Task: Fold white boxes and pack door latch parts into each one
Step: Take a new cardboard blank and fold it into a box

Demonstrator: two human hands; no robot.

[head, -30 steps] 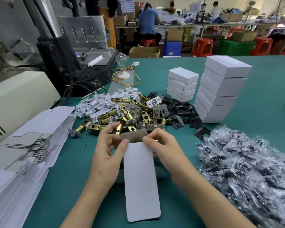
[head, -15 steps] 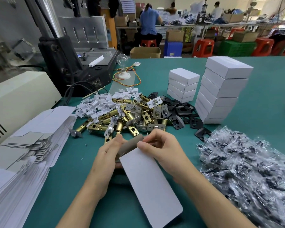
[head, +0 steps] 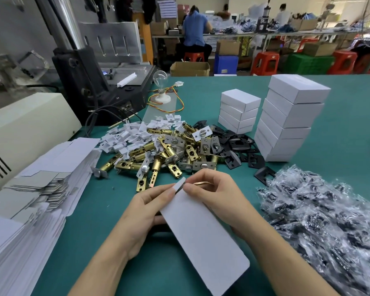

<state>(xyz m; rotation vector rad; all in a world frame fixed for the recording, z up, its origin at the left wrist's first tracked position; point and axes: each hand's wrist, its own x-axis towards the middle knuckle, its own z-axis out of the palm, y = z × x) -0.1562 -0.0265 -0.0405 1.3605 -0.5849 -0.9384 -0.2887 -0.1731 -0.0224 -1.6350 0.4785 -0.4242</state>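
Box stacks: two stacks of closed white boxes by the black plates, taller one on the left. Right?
No. The head view shows the taller stack on the right, the shorter stack on the left. Both are closed white boxes by the black plates.

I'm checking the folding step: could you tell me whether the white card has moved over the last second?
Yes: the white card has swung its near end to the right, toward the plastic bags.
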